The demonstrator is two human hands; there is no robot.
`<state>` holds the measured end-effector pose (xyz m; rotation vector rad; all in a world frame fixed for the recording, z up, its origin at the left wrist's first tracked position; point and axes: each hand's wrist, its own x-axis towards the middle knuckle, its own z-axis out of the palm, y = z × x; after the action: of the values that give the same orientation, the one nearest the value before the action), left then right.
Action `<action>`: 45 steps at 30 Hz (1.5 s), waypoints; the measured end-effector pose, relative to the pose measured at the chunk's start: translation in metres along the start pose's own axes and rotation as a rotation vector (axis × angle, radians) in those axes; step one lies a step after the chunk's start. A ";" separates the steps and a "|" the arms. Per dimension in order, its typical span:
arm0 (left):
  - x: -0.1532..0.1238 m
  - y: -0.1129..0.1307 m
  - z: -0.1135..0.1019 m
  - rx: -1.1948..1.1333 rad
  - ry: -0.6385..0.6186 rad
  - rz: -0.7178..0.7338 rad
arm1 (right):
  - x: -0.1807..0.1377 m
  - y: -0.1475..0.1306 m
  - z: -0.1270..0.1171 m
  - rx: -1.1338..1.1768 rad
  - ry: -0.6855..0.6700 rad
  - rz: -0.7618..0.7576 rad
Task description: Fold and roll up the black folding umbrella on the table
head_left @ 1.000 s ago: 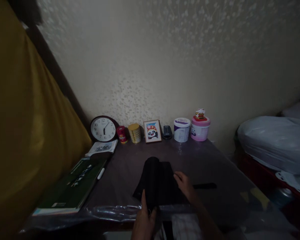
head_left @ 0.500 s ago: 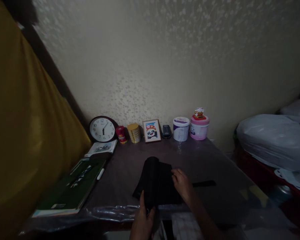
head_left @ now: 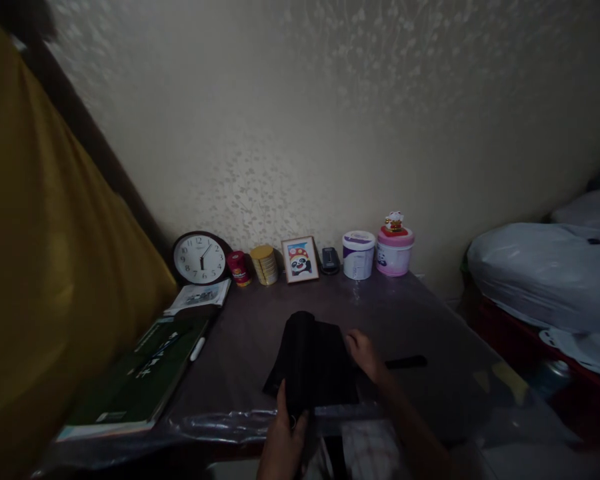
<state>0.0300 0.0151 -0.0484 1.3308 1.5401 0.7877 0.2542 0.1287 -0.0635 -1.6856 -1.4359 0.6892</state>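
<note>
A black fabric bundle [head_left: 299,360], partly rolled, lies on the table near its front edge. It looks like a folded umbrella, but the dim light hides its exact kind. My left hand [head_left: 285,433] is closed around the near end of the roll, thumb along its left side. A small ring shows beside those fingers. Flat dark cloth spreads to the right of the roll. At that cloth's right edge is my right hand [head_left: 364,352], fingers curled; what they pinch, if anything, is hidden. Beyond this hand lies a narrow black strip [head_left: 406,362].
Along the wall stand a clock [head_left: 199,259], a red can [head_left: 239,268], a yellow-lidded tin [head_left: 265,265], a framed panda picture [head_left: 300,259] and two tubs [head_left: 359,256]. Green book [head_left: 145,370] and white marker [head_left: 197,349] lie left; wrapped bags [head_left: 545,273] sit right.
My right hand has moved slightly right, off the upper corner of the cloth. My left hand keeps its hold on the roll. The whole view has shifted a little.
</note>
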 end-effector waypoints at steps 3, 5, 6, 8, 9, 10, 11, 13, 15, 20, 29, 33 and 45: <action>0.003 -0.006 0.000 -0.022 0.007 -0.007 | -0.003 0.004 0.002 0.117 -0.047 0.106; 0.004 -0.008 0.001 -0.032 0.006 0.008 | -0.006 0.004 0.005 0.189 -0.064 0.160; 0.005 -0.008 0.001 -0.037 0.007 0.011 | -0.008 0.004 0.006 0.218 -0.067 0.178; 0.004 -0.008 0.001 -0.043 0.016 -0.007 | -0.010 0.003 0.008 0.262 -0.064 0.191; 0.004 -0.008 0.001 -0.045 0.017 -0.018 | -0.012 0.002 0.010 0.277 -0.058 0.184; 0.003 -0.007 0.001 -0.047 0.013 -0.022 | -0.013 0.001 0.011 0.288 -0.047 0.170; 0.003 -0.006 0.001 -0.048 0.009 -0.020 | -0.014 0.000 0.012 0.298 -0.033 0.150; 0.001 -0.003 0.000 -0.048 0.010 -0.008 | -0.015 -0.002 0.015 0.313 0.002 0.105; -0.001 -0.001 0.000 -0.044 0.009 -0.009 | -0.014 -0.005 0.018 0.324 0.039 0.076; -0.002 -0.001 0.001 -0.072 -0.048 -0.046 | -0.007 -0.016 0.024 0.356 0.080 0.019; 0.003 -0.005 0.002 0.036 -0.045 -0.003 | 0.003 -0.058 0.043 0.439 0.009 -0.070; 0.004 -0.004 0.002 0.074 -0.068 -0.029 | 0.009 -0.073 0.060 0.351 -0.047 -0.091; 0.003 -0.004 0.001 0.170 -0.042 -0.015 | 0.014 -0.094 0.085 0.088 -0.180 -0.073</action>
<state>0.0298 0.0170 -0.0530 1.4480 1.6107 0.6263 0.1368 0.1651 -0.0283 -1.5276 -1.5597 0.8683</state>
